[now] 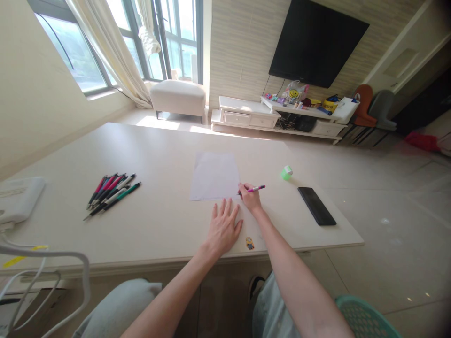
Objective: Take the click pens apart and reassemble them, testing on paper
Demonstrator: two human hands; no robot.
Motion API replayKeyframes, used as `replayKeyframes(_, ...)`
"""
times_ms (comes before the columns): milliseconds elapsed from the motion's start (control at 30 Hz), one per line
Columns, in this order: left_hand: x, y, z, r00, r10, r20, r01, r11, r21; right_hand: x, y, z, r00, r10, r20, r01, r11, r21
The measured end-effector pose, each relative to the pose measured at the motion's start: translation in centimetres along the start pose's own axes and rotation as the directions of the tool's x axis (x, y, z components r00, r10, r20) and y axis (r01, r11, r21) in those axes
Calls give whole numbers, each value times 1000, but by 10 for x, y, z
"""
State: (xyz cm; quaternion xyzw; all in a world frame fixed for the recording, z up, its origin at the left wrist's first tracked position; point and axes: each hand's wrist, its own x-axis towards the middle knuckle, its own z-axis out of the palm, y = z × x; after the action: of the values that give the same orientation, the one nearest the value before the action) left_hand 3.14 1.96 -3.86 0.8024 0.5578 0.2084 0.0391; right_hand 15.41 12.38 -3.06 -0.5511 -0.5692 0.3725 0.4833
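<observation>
My right hand (250,197) grips a pink pen (256,188), with its tip at the lower right corner of a white sheet of paper (214,176). My left hand (222,227) lies flat on the pale table (158,155), fingers spread, its fingertips just below the sheet's lower edge. A small minion sticker (250,243) sits on the table just right of my left hand. Further left lies a bundle of several pens (109,193). To the right are a small green cup-shaped object (286,172) and a black smartphone (316,205), lying face up.
A white device (19,199) and white cables (42,281) lie at the table's left end. Beyond the table stand a white TV cabinet (278,115) with clutter, a cushioned bench (178,98) and chairs (373,108). A teal basket (362,317) sits at lower right.
</observation>
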Motion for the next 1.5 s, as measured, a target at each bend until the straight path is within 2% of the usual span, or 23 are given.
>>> replayKeyframes(100, 0, 1, -1, 1000, -5, 2, 5, 1000, -9, -1, 7, 3, 993, -37, -114, 23, 992, -123)
replayKeyframes(233, 0, 1, -1, 1000, -10, 4, 10, 1000, -15, 1, 11, 4, 989, -17, -145, -7, 987, -163)
replayKeyframes(700, -1, 2, 0, 1000, -10, 8, 10, 1000, -17, -1, 10, 7, 991, -41, -125, 19, 985, -172)
replayKeyframes(933, -1, 1, -1, 1000, -10, 2, 10, 1000, -22, 1, 8, 1, 993, 7, -120, -16, 997, -77)
replayKeyframes(1100, -2, -1, -4, 1000, 3, -9, -4, 998, -56, -5, -5, -7, 992, 14, -128, -16, 1000, -12)
replayKeyframes(1233, -7, -5, -8, 999, 20, -37, -23, 995, -96, -21, -22, -16, 999, -33, 13, 33, 999, 18)
replayKeyframes(1300, -11, -6, -10, 998, 36, -58, -42, 992, -120, -29, -28, -23, 995, -75, 63, 76, 997, -9)
replayKeyframes(1367, -16, -9, -13, 997, 48, -68, -57, 989, -137, -31, -29, -31, 992, -106, 63, 111, 991, -81)
replayKeyframes(1500, -27, -16, -23, 996, 67, -61, -75, 988, -137, -21, -17, -54, 992, -125, 1, 117, 927, -356)
